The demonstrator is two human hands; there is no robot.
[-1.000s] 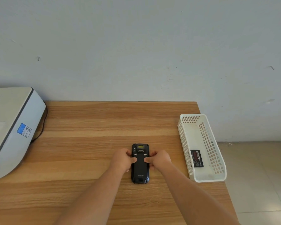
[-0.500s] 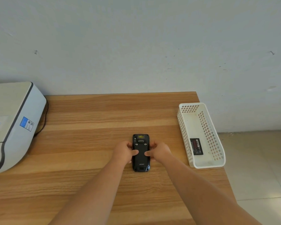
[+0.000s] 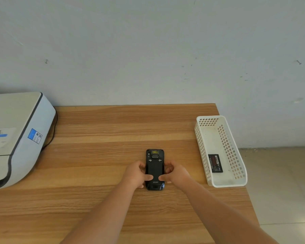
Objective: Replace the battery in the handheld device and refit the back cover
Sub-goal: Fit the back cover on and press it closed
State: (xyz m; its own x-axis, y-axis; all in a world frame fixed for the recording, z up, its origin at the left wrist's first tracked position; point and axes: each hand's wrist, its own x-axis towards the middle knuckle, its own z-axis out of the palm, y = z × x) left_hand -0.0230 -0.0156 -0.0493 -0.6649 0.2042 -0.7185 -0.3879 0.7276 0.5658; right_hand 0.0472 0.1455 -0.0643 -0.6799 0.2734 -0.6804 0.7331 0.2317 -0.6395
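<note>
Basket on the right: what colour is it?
White, with perforated walls: the basket shows clearly in the head view.

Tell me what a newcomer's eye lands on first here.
The black handheld device lies back-up mid-table, the left hand and right hand clasping its sides, thumbs on its back cover. At the table's right edge, a white perforated plastic basket holds a black battery.

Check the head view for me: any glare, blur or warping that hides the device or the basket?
Head view: soft, even light, no glare on the handheld device; battery label in the basket too small to read; wide-angle bending at the printer.
</note>
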